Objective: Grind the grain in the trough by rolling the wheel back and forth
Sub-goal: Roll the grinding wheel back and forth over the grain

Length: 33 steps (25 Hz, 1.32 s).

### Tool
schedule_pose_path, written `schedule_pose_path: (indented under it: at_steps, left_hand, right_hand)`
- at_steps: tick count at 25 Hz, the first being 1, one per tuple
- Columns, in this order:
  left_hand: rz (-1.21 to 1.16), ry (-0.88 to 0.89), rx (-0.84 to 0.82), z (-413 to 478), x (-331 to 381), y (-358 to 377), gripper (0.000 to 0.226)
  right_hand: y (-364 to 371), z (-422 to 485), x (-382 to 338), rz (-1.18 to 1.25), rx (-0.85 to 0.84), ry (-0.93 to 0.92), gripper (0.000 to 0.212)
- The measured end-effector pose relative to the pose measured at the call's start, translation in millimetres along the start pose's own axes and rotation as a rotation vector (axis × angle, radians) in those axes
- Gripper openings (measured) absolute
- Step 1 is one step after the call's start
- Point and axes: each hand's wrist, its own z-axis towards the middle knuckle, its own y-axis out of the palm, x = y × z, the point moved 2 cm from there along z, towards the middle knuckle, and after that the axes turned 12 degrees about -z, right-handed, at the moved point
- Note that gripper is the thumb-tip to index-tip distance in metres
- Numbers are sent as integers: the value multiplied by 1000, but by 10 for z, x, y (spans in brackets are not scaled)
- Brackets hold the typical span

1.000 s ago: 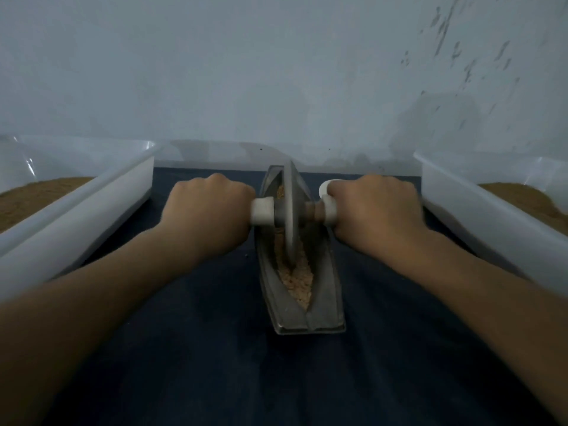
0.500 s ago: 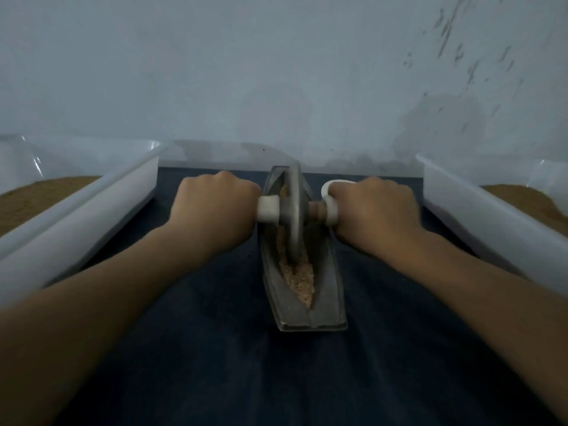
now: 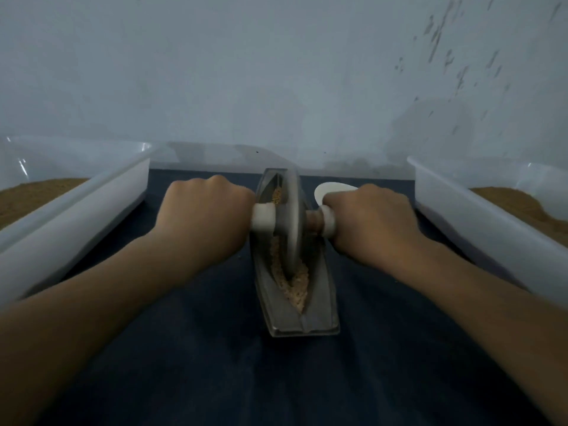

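Wheel (image 3: 292, 216) nearer; left hand (image 3: 206, 219), right hand (image 3: 372, 222) grip handles (image 3: 262, 216).

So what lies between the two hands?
In the head view, the grey wheel stands between the left hand and the right hand, upright in the trough with grain around its lower edge; each hand grips an end of the white handle.
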Motion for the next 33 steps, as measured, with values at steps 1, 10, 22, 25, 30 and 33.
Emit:
schedule_pose_path:
  at_steps: [1, 10, 22, 25, 30, 33]
  left_hand:
    - [-1, -63, -48, 119, 15, 61, 11]
    - [-118, 65, -52, -240, -162, -88, 18]
    - [-75, -11, -89, -191, -188, -103, 13]
    - [-14, 68, 17, -235, -222, -237, 25]
    - [-22, -189, -220, 362, -84, 47, 15]
    - [-56, -194, -259, 328, -113, 10, 16]
  right_hand:
    - [39, 159, -53, 45, -70, 4, 22]
    - [-113, -123, 81, 72, 146, -108, 41]
    - [-27, -1, 124, 50, 56, -107, 21]
    - [-39, -228, 175, 88, 240, -45, 29]
    - [137, 460, -44, 160, -266, 59, 11]
    - [115, 513, 9, 145, -263, -6, 10]
